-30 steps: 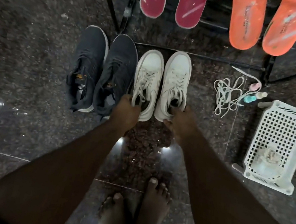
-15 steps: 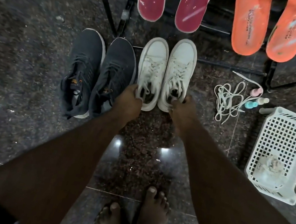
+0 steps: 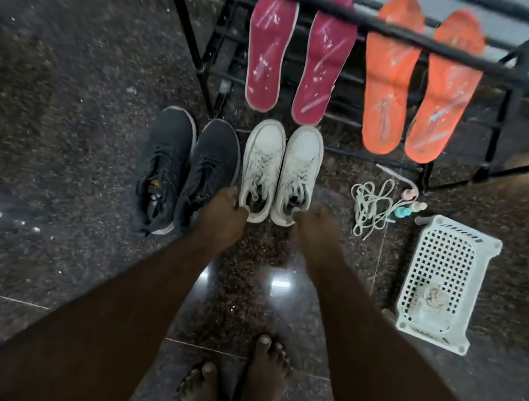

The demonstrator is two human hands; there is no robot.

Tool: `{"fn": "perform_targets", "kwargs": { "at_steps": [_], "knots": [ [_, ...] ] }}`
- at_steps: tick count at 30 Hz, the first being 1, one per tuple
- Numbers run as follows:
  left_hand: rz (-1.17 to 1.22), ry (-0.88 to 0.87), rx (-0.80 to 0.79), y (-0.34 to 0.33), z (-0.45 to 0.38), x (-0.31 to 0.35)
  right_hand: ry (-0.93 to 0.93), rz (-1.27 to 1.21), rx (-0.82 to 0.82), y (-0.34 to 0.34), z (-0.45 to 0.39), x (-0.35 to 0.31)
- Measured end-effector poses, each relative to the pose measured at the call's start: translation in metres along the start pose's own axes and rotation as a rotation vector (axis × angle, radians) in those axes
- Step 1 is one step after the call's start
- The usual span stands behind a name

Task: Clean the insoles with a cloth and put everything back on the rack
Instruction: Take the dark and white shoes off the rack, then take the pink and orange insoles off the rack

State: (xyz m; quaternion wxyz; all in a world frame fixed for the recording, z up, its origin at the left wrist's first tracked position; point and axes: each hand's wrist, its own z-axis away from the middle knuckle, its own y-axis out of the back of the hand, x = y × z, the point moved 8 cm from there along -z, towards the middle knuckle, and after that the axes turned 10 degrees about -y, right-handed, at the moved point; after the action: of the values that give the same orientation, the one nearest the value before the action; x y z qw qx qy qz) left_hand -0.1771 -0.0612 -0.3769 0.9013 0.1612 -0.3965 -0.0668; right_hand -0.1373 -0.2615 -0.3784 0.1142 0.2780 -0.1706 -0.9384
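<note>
White sneakers, 2, side by side on dark stone floor (image 3: 64, 99) before black rack (image 3: 187, 25): left hand (image 3: 225, 209) pinches left sneaker (image 3: 261, 168) heel collar; right hand (image 3: 316, 222) grips right sneaker (image 3: 299, 171) heel. Insoles lean on rack: 2 pink (image 3: 267, 51), 2 orange (image 3: 386, 88).
</note>
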Motion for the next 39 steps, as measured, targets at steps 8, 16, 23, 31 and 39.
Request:
{"fn": "perform_targets", "kwargs": {
  "at_steps": [8, 16, 23, 31, 39],
  "knots": [
    [0.113, -0.078, 0.048, 0.067, -0.021, 0.108, 0.121, -0.18, 0.063, 0.041, 0.019, -0.126],
    [0.031, -0.174, 0.091, 0.085, -0.107, 0.161, 0.195, -0.085, 0.189, 0.033, -0.058, -0.206],
    [0.056, -0.096, 0.088, 0.08, -0.163, 0.161, 0.097, -0.043, 0.065, 0.017, -0.098, -0.217],
    [0.216, -0.167, 0.022, 0.065, -0.144, 0.172, 0.082, -0.175, -0.112, 0.02, -0.098, -0.213],
    [0.249, -0.206, 0.028, 0.052, -0.091, 0.137, 0.202, -0.315, -0.151, 0.035, -0.064, -0.174]
  ]
}}
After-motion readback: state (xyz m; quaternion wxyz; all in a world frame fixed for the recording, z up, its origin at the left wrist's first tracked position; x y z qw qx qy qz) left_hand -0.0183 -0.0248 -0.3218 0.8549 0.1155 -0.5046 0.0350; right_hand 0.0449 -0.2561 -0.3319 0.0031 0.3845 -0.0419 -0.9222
